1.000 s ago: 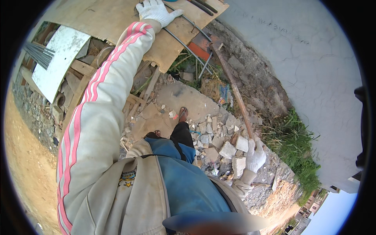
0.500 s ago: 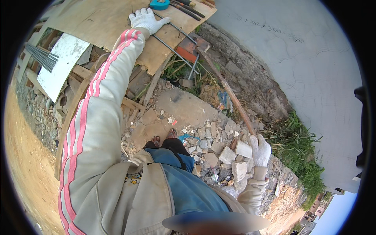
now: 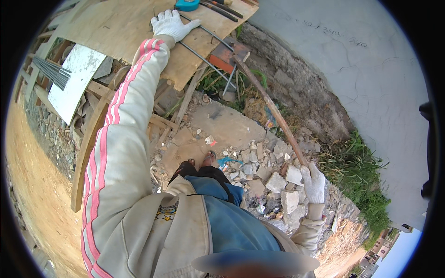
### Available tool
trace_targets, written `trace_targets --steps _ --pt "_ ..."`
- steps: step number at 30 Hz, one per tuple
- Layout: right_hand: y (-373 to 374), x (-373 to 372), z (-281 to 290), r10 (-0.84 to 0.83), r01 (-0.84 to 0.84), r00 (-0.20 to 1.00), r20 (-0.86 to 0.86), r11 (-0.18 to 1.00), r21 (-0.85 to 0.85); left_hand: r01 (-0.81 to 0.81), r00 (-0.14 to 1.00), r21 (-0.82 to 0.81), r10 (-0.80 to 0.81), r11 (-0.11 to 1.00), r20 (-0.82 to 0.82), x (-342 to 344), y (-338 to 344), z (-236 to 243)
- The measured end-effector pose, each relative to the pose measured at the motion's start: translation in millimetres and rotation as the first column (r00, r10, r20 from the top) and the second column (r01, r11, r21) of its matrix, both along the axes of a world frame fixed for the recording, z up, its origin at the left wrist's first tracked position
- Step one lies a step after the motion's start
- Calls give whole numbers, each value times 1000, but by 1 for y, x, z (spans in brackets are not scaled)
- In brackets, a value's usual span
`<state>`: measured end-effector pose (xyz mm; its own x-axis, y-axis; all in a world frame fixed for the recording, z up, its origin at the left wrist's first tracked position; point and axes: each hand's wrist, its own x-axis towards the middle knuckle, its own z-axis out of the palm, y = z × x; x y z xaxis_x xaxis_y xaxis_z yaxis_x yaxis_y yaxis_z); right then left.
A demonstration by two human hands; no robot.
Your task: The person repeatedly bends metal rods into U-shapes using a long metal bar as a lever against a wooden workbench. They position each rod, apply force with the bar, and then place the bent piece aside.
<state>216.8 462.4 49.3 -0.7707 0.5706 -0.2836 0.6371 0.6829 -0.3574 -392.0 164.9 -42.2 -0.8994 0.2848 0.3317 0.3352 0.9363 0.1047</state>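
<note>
My left hand (image 3: 170,25), in a white glove, lies with fingers spread on a plywood board (image 3: 111,32). Thin steel rods pass by it: one rod (image 3: 211,34) runs toward a reddish-brown block (image 3: 227,58), another rod (image 3: 197,54) reaches past the board's edge. A short steel piece (image 3: 230,79) slants below the block. My right hand (image 3: 314,183), also gloved, is closed round the near end of a long rusty-brown bar (image 3: 273,109). The bar's far end rests by the block; how it meets the rods there is too small to tell.
A turquoise tape measure (image 3: 187,5) and dark-handled tools (image 3: 220,10) lie on the board. Several steel rods (image 3: 53,72) rest on a white panel (image 3: 76,78) at left. Broken rubble (image 3: 276,183) covers the ground ahead of my feet. Grass (image 3: 354,169) grows along a grey wall (image 3: 343,60).
My right hand has come slightly nearer to me with the bar's near end. My left hand stays in place on the board. The whole view has shifted a little.
</note>
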Motion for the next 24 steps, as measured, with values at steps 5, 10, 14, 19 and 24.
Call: trace_targets --steps 5,10,14,19,24 --pt "-12 4 -3 15 -9 999 -38 990 143 -5 1000 -46 6 999 27 -9 3 -11" --pt "-55 2 -6 -57 68 997 -45 950 306 44 998 -2 -44 999 53 -8 1 -8" --pt "-99 4 -15 -133 140 990 -45 911 389 30 997 -32 -28 999 77 -4 1 0" --pt "-165 9 -38 -338 326 940 -39 858 396 -3 997 -23 5 1000 77 0 1 1" --pt "-158 8 -38 -267 275 960 -84 844 460 -12 996 -21 14 1000 93 2 0 2"
